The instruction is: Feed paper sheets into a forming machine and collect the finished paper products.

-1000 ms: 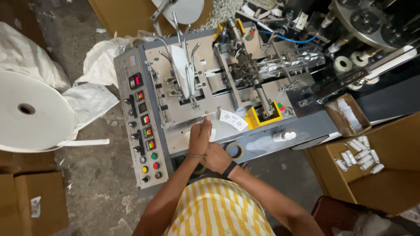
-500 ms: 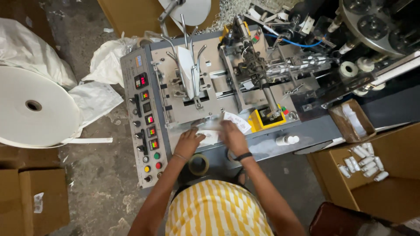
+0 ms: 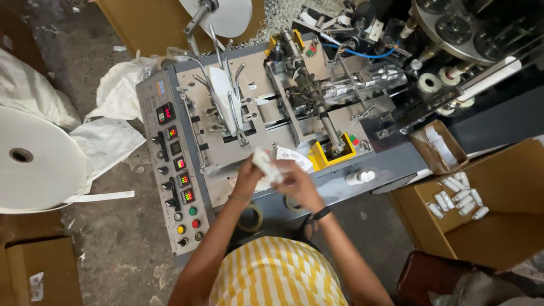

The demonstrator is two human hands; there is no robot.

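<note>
Both of my hands meet in front of the grey packing machine (image 3: pixel 396 164). My left hand (image 3: pixel 248 174) and my right hand (image 3: pixel 297 184) together grip a small white packet (image 3: pixel 266 165), held tilted just above the machine's front ledge. A white paper piece (image 3: pixel 294 156) lies on the ledge right behind my fingers, next to a yellow guard (image 3: pixel 317 158). My right wrist wears a dark band (image 3: pixel 322 213).
A control panel (image 3: pixel 175 170) with displays, knobs and coloured buttons runs down the machine's left side. A big white paper roll (image 3: pixel 34 161) stands at the left. An open cardboard box (image 3: pixel 510 226) with several white packets sits at the right. A tape roll (image 3: pixel 251 218) hangs below the ledge.
My hands have lifted off the machine's ledge and come together on the white packet, which now sits higher and tilted. The view has moved closer to the machine.
</note>
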